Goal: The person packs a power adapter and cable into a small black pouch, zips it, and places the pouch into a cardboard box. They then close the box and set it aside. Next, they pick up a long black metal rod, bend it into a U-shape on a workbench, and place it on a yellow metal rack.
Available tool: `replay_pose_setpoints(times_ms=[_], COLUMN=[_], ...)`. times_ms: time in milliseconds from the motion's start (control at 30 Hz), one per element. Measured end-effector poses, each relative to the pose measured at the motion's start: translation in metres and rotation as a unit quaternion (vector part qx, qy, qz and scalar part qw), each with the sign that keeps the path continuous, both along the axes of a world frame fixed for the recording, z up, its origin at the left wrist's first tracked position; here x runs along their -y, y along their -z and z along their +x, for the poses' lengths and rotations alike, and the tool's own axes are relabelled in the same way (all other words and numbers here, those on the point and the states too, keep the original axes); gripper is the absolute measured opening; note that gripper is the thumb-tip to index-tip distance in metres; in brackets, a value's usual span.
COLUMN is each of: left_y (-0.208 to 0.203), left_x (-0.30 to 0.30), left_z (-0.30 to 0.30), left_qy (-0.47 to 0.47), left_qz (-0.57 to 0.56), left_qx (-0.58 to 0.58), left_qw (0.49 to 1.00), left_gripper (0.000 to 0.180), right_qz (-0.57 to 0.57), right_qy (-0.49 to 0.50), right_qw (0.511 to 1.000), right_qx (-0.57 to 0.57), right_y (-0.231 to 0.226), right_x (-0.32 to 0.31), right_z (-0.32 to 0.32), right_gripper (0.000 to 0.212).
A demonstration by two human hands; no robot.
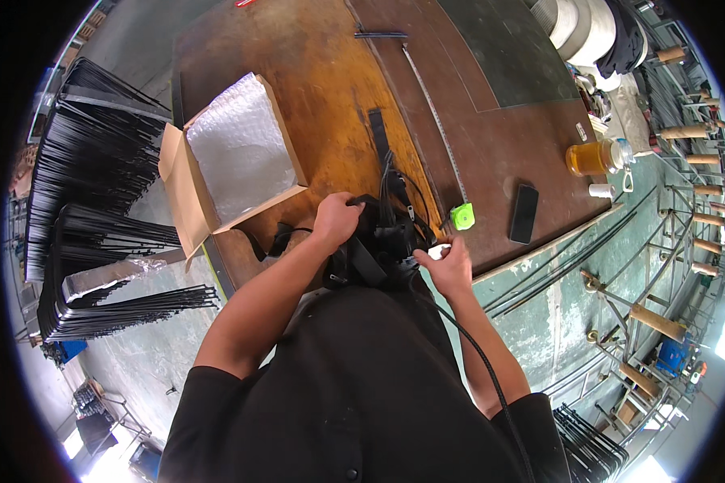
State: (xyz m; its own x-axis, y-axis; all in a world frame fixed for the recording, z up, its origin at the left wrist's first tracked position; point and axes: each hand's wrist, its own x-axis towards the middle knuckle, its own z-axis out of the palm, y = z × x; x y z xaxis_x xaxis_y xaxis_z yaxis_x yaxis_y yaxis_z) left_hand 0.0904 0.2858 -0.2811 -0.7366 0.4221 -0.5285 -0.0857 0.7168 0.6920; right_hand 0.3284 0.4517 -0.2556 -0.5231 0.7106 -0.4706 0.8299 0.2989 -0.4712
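A black fabric bag (379, 249) with straps and zippers sits at the table's near edge, against my body. My left hand (338, 219) is closed on the bag's upper left edge. On its right side, my right hand (449, 267) pinches a small white piece (437, 251), too small to make out. A black cable (471, 342) runs from near the bag down past my right forearm. Black straps and thin cords (387, 169) lie beyond the bag. Just past my right hand rests a bright green tape measure (462, 216) with its blade pulled out away from me.
An open cardboard box (187, 193) with bubble wrap (240, 149) stands left on the table (322, 97). A black phone (524, 214) and a jar of amber liquid (590, 158) are at the right. Racks of bent black rods (97, 153) stand left of the table.
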Motion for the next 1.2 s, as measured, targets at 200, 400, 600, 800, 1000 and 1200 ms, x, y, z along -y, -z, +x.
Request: replay_pose_setpoints(times_ms=[200, 400, 600, 800, 1000, 1200], left_y=[-0.019, -0.062, -0.05, -0.028, -0.042, -0.036], left_x=[-0.004, -0.015, -0.047, -0.037, -0.015, 0.008], left_z=[0.009, 0.033, 0.072, 0.069, 0.056, 0.049], left_qy=[0.035, 0.211, 0.41, 0.488, 0.492, 0.457], left_qz=[-0.017, 0.127, 0.158, 0.044, 0.124, 0.13], left_qx=[-0.079, -0.368, -0.327, -0.316, -0.345, -0.294], left_qw=[0.996, 0.897, 0.837, 0.812, 0.789, 0.829], left_gripper=[0.027, 0.038, 0.051, 0.053, 0.034, 0.019], right_qz=[-0.374, -0.468, -0.43, -0.303, -0.227, -0.202], right_qy=[0.198, 0.269, 0.361, 0.346, 0.376, 0.416], right_qw=[0.903, 0.821, 0.776, 0.801, 0.777, 0.766], right_qx=[-0.079, -0.187, -0.288, -0.384, -0.452, -0.446], right_y=[0.012, 0.027, 0.029, -0.001, -0.021, -0.031], right_x=[0.032, 0.035, 0.014, -0.01, -0.032, -0.056], right_z=[0.012, 0.028, 0.038, 0.039, 0.037, 0.035], right_gripper=[0.066, 0.062, 0.047, 0.026, 0.026, 0.023])
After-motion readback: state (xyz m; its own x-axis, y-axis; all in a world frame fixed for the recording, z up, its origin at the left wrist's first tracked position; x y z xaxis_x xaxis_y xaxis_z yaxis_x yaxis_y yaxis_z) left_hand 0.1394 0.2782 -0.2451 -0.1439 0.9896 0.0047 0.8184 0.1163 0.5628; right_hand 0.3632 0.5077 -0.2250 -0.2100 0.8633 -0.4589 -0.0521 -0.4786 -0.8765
